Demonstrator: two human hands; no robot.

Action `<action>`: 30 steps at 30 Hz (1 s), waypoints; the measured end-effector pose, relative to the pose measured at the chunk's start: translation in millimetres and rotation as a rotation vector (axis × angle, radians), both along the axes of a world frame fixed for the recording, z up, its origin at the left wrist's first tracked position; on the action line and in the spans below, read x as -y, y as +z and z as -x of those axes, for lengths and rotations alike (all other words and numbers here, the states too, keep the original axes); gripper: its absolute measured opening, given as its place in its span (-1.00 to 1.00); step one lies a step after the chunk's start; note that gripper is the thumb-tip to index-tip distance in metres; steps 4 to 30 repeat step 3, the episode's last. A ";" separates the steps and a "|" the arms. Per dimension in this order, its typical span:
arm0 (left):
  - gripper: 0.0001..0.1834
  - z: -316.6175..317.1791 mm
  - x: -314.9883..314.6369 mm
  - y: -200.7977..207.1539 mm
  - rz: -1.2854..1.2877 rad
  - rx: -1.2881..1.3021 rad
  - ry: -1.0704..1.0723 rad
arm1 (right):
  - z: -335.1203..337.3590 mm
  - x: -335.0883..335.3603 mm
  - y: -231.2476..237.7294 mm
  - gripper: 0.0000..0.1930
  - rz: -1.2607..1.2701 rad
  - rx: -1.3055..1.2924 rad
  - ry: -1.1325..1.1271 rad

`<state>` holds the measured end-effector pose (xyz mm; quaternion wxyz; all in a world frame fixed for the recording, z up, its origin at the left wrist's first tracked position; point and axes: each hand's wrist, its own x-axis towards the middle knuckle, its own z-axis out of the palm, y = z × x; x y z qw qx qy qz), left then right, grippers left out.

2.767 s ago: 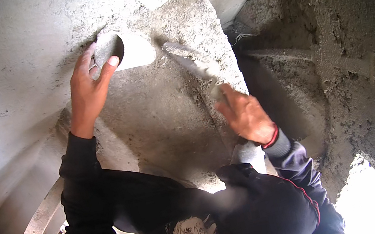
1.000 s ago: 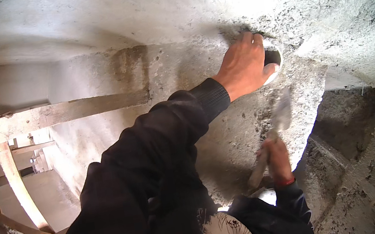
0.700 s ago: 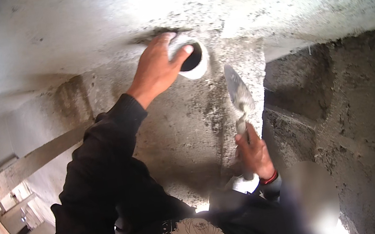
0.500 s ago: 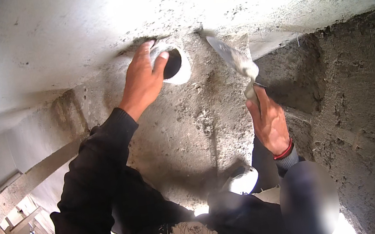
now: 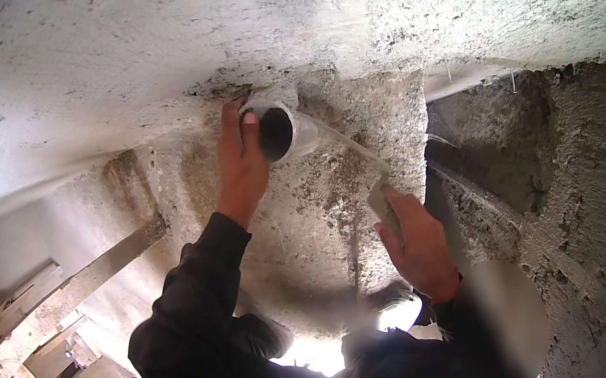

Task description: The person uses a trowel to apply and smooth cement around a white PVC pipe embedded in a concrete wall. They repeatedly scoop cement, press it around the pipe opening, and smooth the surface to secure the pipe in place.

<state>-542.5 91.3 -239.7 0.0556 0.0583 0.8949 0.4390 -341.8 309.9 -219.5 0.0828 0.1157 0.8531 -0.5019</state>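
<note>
A short white pipe [image 5: 303, 134] with a dark round opening sticks out of the rough concrete surface, close beneath the pale slab above. My left hand [image 5: 240, 159] is closed on the left side of its rim, thumb at the edge of the opening and fingers partly hidden behind. In my right hand [image 5: 418, 243] is a trowel, gripped by its handle. The thin trowel blade [image 5: 347, 141] is seen nearly edge-on, slanting up and left, and its tip reaches the pipe's right side. Whether the tip presses on the pipe or the mortar behind it, I cannot tell.
Overhead spreads a pale, pitted slab [image 5: 338, 15]. To the right are a dark recess [image 5: 503, 139] and a rough grey wall [image 5: 589, 221]. Wooden boards [image 5: 80, 294] form a frame at the lower left. Bright light shows below, between my legs.
The trowel has swung left and down, from the bare surface to the pipe's right side. My left hand stays at the pipe, its grip shifted along the rim. The view has tilted slightly upward.
</note>
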 end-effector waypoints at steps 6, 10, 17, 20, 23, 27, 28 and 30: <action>-0.36 2.8 4.3 -7.1 -0.003 0.071 0.012 | -7.1 6.0 -13.1 -0.36 0.122 0.124 0.065; -0.36 2.8 4.3 -7.1 -0.003 0.071 0.012 | -7.1 6.0 -13.1 -0.36 0.122 0.124 0.065; -0.36 2.8 4.3 -7.1 -0.003 0.071 0.012 | -7.1 6.0 -13.1 -0.36 0.122 0.124 0.065; -0.36 2.8 4.3 -7.1 -0.003 0.071 0.012 | -7.1 6.0 -13.1 -0.36 0.122 0.124 0.065; -0.36 2.8 4.3 -7.1 -0.003 0.071 0.012 | -7.1 6.0 -13.1 -0.36 0.122 0.124 0.065; -0.36 2.8 4.3 -7.1 -0.003 0.071 0.012 | -7.1 6.0 -13.1 -0.36 0.122 0.124 0.065; -0.36 2.8 4.3 -7.1 -0.003 0.071 0.012 | -7.1 6.0 -13.1 -0.36 0.122 0.124 0.065; -0.36 2.8 4.3 -7.1 -0.003 0.071 0.012 | -7.1 6.0 -13.1 -0.36 0.122 0.124 0.065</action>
